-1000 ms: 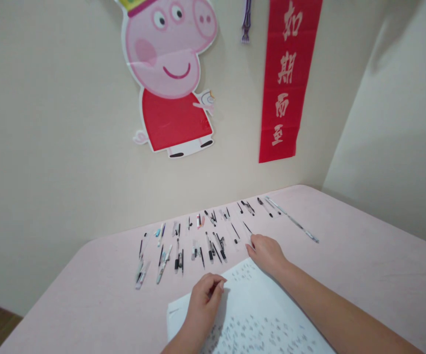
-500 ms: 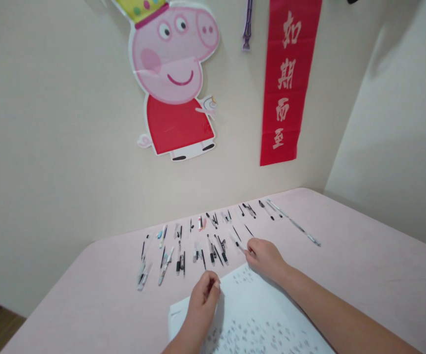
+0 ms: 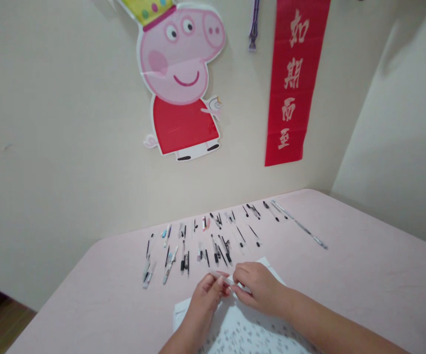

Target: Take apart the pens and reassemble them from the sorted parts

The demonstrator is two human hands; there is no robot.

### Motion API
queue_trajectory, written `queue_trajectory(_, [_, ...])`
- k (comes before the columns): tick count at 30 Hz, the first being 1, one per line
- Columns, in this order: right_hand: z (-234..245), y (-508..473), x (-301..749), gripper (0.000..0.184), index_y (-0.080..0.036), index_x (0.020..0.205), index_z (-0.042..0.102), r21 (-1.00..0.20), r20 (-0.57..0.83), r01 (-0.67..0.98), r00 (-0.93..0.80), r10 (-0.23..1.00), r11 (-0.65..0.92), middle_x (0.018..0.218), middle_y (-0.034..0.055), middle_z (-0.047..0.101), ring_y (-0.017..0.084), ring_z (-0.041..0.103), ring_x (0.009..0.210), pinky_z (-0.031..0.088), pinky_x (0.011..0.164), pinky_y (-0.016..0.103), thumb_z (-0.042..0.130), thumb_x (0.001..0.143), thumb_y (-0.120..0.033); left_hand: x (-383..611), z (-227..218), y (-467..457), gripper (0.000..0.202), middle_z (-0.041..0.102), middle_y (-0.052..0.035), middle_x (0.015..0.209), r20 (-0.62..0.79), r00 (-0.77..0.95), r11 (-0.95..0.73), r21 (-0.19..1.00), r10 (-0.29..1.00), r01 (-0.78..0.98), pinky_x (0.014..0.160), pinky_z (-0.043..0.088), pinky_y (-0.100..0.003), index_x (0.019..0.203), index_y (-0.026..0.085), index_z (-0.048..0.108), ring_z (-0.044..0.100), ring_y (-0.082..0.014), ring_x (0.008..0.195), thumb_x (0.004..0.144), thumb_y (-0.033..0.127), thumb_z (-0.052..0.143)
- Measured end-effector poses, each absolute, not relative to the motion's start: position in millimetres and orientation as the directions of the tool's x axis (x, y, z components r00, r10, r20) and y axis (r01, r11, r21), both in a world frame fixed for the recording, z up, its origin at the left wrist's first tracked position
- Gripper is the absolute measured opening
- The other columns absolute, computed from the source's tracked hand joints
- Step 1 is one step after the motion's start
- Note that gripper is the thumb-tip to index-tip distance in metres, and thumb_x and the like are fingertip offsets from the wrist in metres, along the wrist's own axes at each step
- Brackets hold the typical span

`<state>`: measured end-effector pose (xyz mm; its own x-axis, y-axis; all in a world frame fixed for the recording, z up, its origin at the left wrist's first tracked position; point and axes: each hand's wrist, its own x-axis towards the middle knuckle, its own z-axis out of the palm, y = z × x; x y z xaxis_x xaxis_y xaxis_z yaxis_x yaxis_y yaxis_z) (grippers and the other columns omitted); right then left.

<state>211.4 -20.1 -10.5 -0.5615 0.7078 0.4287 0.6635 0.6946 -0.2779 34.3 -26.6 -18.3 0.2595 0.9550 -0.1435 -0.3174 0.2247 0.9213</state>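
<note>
A clear, pale pen barrel (image 3: pixel 228 280) is held above the paper. My left hand (image 3: pixel 206 296) is closed, its thumb and fingers pinching the barrel's left part. Fingers of my right hand (image 3: pixel 259 286) are closed on its right end, which they partly hide. Under both hands lies a white sheet of paper (image 3: pixel 231 319) covered with rows of small dark handwriting. Just beyond the hands are a thin black refill (image 3: pixel 253 232) and a small black-and-clear pen piece (image 3: pixel 258 244). Another black refill (image 3: pixel 241 234) lies to their left.
Several pens taken apart lie in two rows along the back of the pink table (image 3: pixel 98 290), among them a black-gripped pen (image 3: pixel 182 263). A long clear pen (image 3: pixel 304 230) lies at the back right. Behind stands a wall with a pig cutout (image 3: pixel 185 125) and red banner (image 3: pixel 292 88).
My right hand has moved left and nearer from the pen parts to my left hand. A clear barrel now shows between both hands. The view has shifted slightly.
</note>
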Motion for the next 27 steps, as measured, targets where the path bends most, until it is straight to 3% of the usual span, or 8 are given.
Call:
queue_trajectory(6, [-2.7, -17.3, 214.6, 0.02, -0.018, 0.086, 0.059, -0.353, 0.39, 0.656, -0.545, 0.742, 0.667, 0.076, 0.0036, 0.062, 0.016, 0.055, 0.069, 0.037, 0.063, 0.026, 0.047, 0.09, -0.032, 32.6, -22.2, -23.4, 0.032, 0.066, -0.0038, 0.076, -0.145, 0.225, 0.224, 0.897, 0.963, -0.38, 0.069, 0.046, -0.024, 0.08, 0.014, 0.067, 0.06, -0.0132, 0.071, 0.071, 0.044, 0.074])
queue_trajectory(10, [2.1, -1.7, 231.3, 0.02, -0.017, 0.087, 0.06, -0.409, 0.311, 0.797, -0.335, 0.889, 0.444, 0.082, 0.0047, 0.063, 0.015, 0.056, 0.073, 0.038, 0.068, 0.025, 0.042, 0.091, -0.025, 31.9, -22.2, -20.2, 0.032, 0.068, -0.0052, 0.08, -0.198, 0.169, 0.254, 0.865, 0.965, -0.433, 0.067, 0.048, -0.022, 0.078, 0.013, 0.067, 0.062, -0.0126, 0.072, 0.068, 0.042, 0.077])
queue_trajectory(13, [-1.5, 14.9, 253.1, 0.019, -0.016, 0.09, 0.06, -0.352, 0.258, 0.915, -0.106, 0.96, 0.196, 0.086, 0.0064, 0.064, 0.017, 0.057, 0.075, 0.035, 0.067, 0.026, 0.042, 0.088, -0.019, 31.9, -19.4, -19.6, 0.033, 0.067, -0.0039, 0.076, -0.207, 0.168, 0.263, 0.842, 0.964, -0.472, 0.063, 0.048, -0.02, 0.076, 0.013, 0.066, 0.061, -0.0111, 0.067, 0.066, 0.042, 0.078])
queue_trajectory(16, [-7.8, 27.7, 273.7, 0.017, -0.014, 0.088, 0.059, -0.272, 0.22, 0.959, -0.018, 0.975, 0.079, 0.088, 0.008, 0.064, 0.018, 0.059, 0.079, 0.034, 0.067, 0.027, 0.042, 0.086, -0.015, 31.9, -16.9, -20.5, 0.033, 0.066, -0.0028, 0.073, -0.214, 0.171, 0.272, 0.823, 0.962, -0.499, 0.062, 0.048, -0.019, 0.074, 0.013, 0.066, 0.059, -0.0098, 0.064, 0.064, 0.042, 0.079])
queue_trajectory(27, [-13.2, 32.7, 282.8, 0.013, -0.013, 0.086, 0.058, -0.164, 0.132, 0.986, 0.049, 0.99, -0.027, 0.088, 0.0115, 0.065, 0.022, 0.062, 0.078, 0.032, 0.062, 0.028, 0.046, 0.085, -0.019, 32.6, -21.5, -18.3, 0.033, 0.065, -0.003, 0.072, -0.204, 0.189, 0.273, 0.828, 0.96, -0.49, 0.062, 0.047, -0.019, 0.075, 0.013, 0.066, 0.058, -0.0098, 0.065, 0.066, 0.042, 0.078])
